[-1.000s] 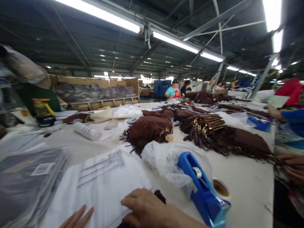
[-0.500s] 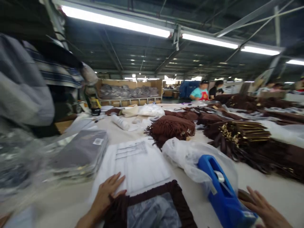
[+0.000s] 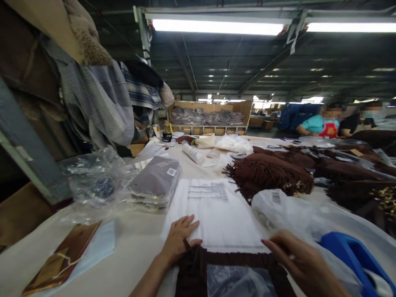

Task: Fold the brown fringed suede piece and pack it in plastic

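Observation:
At bottom centre lies a dark brown fabric piece with gathered edges and a clear plastic packet on top of it. My left hand rests with fingers spread at its upper left corner and on a stack of white sheets. A thin brown strip shows by that thumb. My right hand hovers near the upper right corner, one fingertip stretched left and other fingers bent, with nothing visible in it. A blue tape dispenser stands right of it.
Bagged grey goods and crumpled plastic lie left, with a copper-coloured packet nearer. Fringed brown goods and a white plastic bag lie right. Clothes hang left. Two people are at the back right.
The view has swung left, showing more hanging clothes and the copper packet. My right hand has come from beside the tape dispenser to the brown piece. My left hand remains at its corner.

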Motion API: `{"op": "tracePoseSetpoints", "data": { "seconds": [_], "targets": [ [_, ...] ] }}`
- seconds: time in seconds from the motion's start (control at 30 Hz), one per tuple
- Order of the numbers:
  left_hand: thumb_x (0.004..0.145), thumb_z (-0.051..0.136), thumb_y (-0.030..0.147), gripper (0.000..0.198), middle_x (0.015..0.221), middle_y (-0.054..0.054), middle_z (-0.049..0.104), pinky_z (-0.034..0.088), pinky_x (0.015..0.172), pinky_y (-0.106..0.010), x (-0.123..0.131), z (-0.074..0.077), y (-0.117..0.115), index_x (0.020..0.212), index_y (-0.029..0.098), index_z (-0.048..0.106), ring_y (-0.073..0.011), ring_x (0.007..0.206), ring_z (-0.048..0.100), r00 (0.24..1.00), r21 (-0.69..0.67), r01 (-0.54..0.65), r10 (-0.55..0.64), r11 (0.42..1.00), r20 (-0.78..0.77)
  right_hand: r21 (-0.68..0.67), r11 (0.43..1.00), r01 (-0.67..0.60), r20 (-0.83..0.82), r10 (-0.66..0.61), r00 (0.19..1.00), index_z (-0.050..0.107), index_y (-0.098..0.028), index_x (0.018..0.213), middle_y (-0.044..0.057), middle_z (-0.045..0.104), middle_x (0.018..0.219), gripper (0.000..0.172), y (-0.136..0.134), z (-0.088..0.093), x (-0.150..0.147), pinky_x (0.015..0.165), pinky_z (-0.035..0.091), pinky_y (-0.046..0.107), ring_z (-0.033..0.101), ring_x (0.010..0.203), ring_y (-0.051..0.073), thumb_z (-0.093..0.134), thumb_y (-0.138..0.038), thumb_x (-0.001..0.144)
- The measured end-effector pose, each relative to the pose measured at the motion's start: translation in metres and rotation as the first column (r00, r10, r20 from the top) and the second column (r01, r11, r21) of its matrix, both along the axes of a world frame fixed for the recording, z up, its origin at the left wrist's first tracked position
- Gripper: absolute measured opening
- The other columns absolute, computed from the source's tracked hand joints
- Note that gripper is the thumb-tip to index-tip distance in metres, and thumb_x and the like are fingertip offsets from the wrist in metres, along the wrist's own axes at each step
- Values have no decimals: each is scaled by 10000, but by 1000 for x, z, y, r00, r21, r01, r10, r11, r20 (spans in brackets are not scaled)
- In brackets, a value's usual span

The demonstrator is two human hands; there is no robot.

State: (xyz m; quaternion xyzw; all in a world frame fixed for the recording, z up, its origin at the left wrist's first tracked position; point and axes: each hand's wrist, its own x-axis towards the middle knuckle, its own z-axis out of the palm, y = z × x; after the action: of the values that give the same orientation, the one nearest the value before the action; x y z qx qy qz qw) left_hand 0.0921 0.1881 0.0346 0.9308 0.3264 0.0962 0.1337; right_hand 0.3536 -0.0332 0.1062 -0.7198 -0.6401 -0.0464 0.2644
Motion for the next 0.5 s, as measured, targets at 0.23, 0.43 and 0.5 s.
{"op": "tracePoseSetpoints", "data": {
  "seconds": [0.23,0.43,0.5],
  "targets": [
    [744,681,474,620,1396,-109,435,344,1050,-504,0,2,-3,1280,219,504,-305,1290,384,999,-43,-18,19,999,38,-557,775,-298,38,382,924,434,-214,1355,153,352,1434,542,117,-26,-31,1039,319,540,320,1317,315,365,-524,916],
    [682,731,488,704,1375,-141,452,361,1028,-521,1,-6,-2,1280,197,497,-319,1267,414,995,-30,-28,30,999,93,-545,781,-306,50,395,917,378,-197,1388,121,352,1440,594,120,-39,-17,1062,312,470,334,1321,260,266,-558,929],
    [719,703,480,659,1355,-141,477,374,1017,-513,2,-8,0,1277,195,498,-314,1252,433,996,2,-20,19,1000,89,-500,817,-288,34,351,936,412,-204,1369,118,408,1410,597,123,-40,-17,1025,352,495,403,1274,278,319,-574,910]
  ]
}}
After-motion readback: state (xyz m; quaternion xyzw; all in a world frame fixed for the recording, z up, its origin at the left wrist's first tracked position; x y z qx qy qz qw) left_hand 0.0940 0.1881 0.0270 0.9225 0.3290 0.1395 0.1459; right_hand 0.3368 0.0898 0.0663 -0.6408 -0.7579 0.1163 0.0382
